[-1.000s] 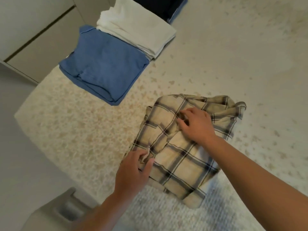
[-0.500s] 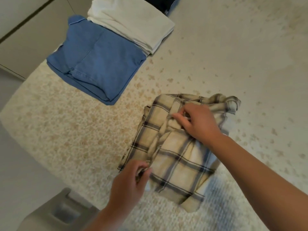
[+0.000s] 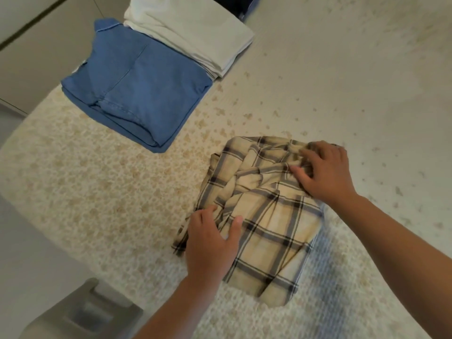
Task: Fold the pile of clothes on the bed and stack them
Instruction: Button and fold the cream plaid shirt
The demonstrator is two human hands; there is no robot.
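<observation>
Plaid shirt (image 3: pixel 266 216), beige w/ dark checks, lies partly folded on the bed (image 3: pixel 97 192), near the bed's near-left edge, a bit in from the left corner. Left hand (image 3: pixel 210 243) sits on the shirt's left edge, thumb spread out over the cloth, fingers bent down onto a bunched fold; looks like it pinches the cloth, but view's soft there. Right hand (image 3: pixel 325 172) is at the shirt's far right corner, fingers curled into the crumpled collar area, gripping cloth. Blue folded garment (image 3: pixel 139 94) lies toward the bed's far-left edge, well apart from the plaid one. White folded stack (image 3: pixel 195 33) touches the blue one's far side, overlapping it a little. Dark item (image 3: pixel 244 6) beyond the white stack, mostly cut off.
</observation>
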